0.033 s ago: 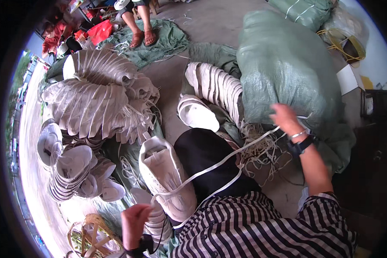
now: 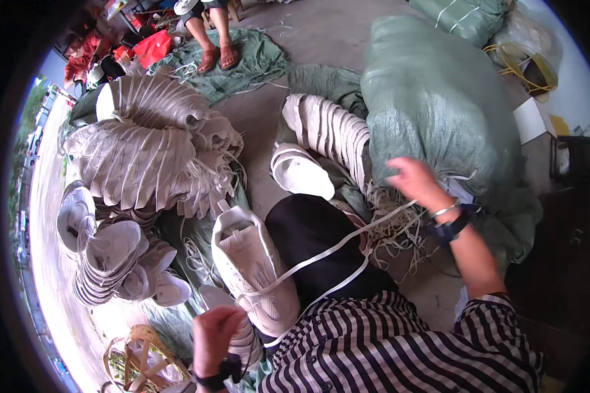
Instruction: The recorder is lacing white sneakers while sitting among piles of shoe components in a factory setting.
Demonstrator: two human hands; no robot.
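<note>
A white shoe upper (image 2: 269, 298) with laces rests against my black-clad knee (image 2: 314, 242), its opening tilted up. One long white shoelace (image 2: 331, 251) runs from it across the knee toward my right hand (image 2: 416, 183), whose fingers are curled around its far part. A second strand loops back over my striped shirt. My left hand (image 2: 217, 327) is closed by the shoe's toe end, with a lace end at its fingertips. Loose white laces (image 2: 406, 239) lie in a tangle below my right hand.
Stacked white shoe uppers (image 2: 137, 157) fill the left, with more nested ones (image 2: 328, 131) ahead. A big green sack (image 2: 439, 98) stands at right. At lower left is a woven basket (image 2: 147, 354). Another person's sandalled feet (image 2: 219, 59) rest on a green sheet.
My right hand has shifted left, toward the shoe, with the lace slackening slightly. My left hand has moved a little to the right and up.
</note>
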